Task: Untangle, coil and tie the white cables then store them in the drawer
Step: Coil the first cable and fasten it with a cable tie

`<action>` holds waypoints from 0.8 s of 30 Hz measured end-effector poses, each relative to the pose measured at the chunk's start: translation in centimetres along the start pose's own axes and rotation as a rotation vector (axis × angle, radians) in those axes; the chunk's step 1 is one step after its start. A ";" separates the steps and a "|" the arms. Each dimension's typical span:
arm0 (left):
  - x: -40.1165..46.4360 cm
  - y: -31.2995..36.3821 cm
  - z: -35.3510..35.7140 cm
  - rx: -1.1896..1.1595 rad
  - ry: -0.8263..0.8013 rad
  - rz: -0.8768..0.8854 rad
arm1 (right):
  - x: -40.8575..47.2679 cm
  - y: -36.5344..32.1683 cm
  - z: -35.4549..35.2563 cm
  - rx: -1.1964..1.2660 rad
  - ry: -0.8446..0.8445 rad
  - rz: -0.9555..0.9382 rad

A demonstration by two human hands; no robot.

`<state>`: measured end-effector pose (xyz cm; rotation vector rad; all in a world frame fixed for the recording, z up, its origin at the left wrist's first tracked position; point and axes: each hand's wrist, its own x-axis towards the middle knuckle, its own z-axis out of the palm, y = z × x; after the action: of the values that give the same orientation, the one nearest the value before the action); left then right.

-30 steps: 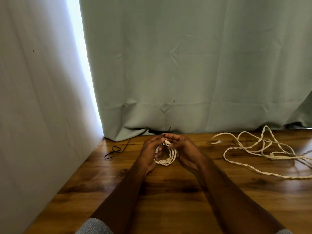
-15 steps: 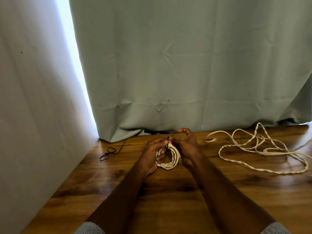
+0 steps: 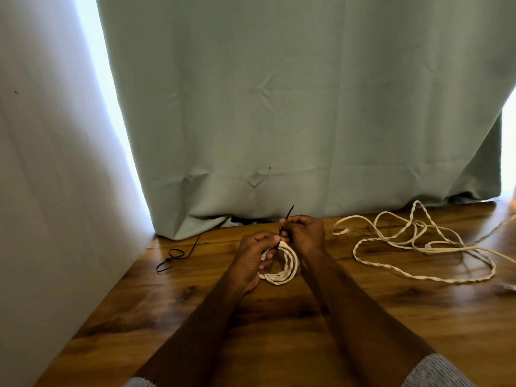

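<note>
Taking the loose white cable tangle [image 3: 424, 247] as the landmark: it sprawls over the right side of the wooden table [image 3: 279, 331], there's open tabletop nearer than it, the curtain [image 3: 307, 121] blocks behind it, and black zip ties [image 3: 174, 256] lie far left of it by the wall [image 3: 55, 191].

The left hand [image 3: 252, 258] grips a white coil [image 3: 282, 265] above the wooden worktop [image 3: 279, 331], while the right hand [image 3: 305, 233] pinches a black tie [image 3: 286, 219] at the coil's top. A loose cable [image 3: 418, 247] sprawls to the right; more ties [image 3: 176, 255] lie left near the curtain [image 3: 293, 107].
</note>
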<state>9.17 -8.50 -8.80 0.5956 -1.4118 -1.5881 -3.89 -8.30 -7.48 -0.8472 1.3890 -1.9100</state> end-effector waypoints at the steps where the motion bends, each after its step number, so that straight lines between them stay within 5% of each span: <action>1: 0.0 0.0 0.2 0.011 0.012 -0.002 | 0.0 0.0 0.1 -0.030 0.019 -0.033; 9: -0.2 -0.2 1.3 0.114 0.067 0.043 | 0.7 -0.5 0.3 -0.164 0.024 -0.252; 24: 0.6 -0.6 0.3 0.044 0.197 -0.008 | -0.1 -1.5 0.6 0.115 -0.032 -0.387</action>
<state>8.49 -8.87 -9.24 0.7631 -1.3005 -1.4652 -3.52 -8.17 -5.91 -1.1489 1.1441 -2.2276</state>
